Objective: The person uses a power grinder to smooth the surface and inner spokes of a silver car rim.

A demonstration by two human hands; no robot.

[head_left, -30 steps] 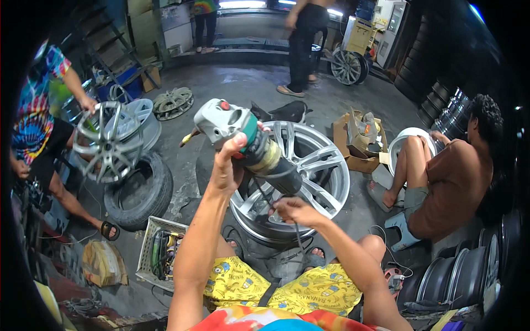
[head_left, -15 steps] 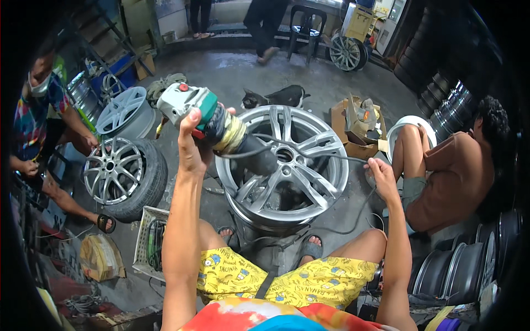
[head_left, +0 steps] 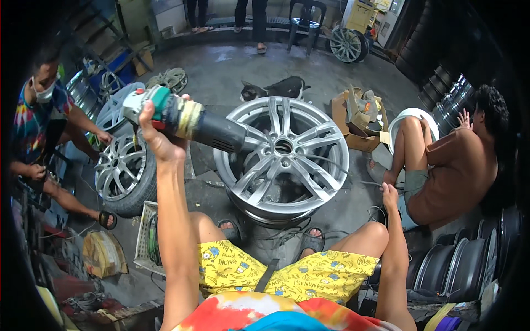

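My left hand is wrapped round an angle grinder with a teal and silver head, yellowed tape and a black body. It hangs in the air at the left of a large silver alloy wheel rim, its body end over the rim's spokes. The rim lies face up in front of my knees. Out at the right, my right hand is closed on a dark power cord, which runs across to the rim.
A co-worker at left handles another rim with a tyre. At right sits a person beside a white rim. A cat and an open cardboard box are behind the rim. A crate stands by my left leg; several rims line the right.
The grinder has swung left and turned level, its black body now pointing right. My right hand has moved slightly down and right with the cord. The co-worker's wheel at left has shifted.
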